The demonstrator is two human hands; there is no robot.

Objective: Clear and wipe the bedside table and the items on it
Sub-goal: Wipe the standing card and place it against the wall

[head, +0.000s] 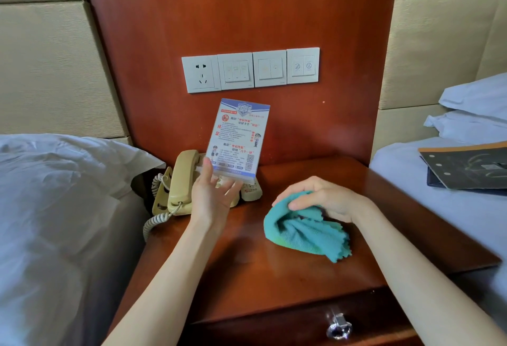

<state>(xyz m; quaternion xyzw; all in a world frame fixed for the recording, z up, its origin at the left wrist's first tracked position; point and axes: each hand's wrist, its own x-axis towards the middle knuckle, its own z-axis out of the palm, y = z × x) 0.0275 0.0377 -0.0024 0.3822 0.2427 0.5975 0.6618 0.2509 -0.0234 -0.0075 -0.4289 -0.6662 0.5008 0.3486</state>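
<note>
**Sign lifted, cloth bunched on the bedside table**

Nearest the lens, a shiny metal drawer knob sits on the front of the reddish-brown wooden bedside table, with both bare forearms reaching over the tabletop above it.

Head view: the right hand is curled around a teal microfibre cloth, gripping its upper part; the rest of the cloth spills down in folds and rests on the tabletop right of centre. The left hand holds a clear acrylic sign stand with a blue, white and red printed notice by its base, thumb up against the left lower edge and fingers underneath. The stand is upright, tilted slightly, and raised above the back left part of the table, in front of the wooden wall panel.

Beneath and behind that hand, a beige corded telephone rests at the table's back left corner, its coiled cord hanging off the left edge. Just beside it to the right lies a white remote control, partly hidden by the sign base.

A row of white switch and socket plates is mounted on the panel. White bedding lies on the left; on the right bed rests a dark folder with an orange edge, near white pillows.
</note>
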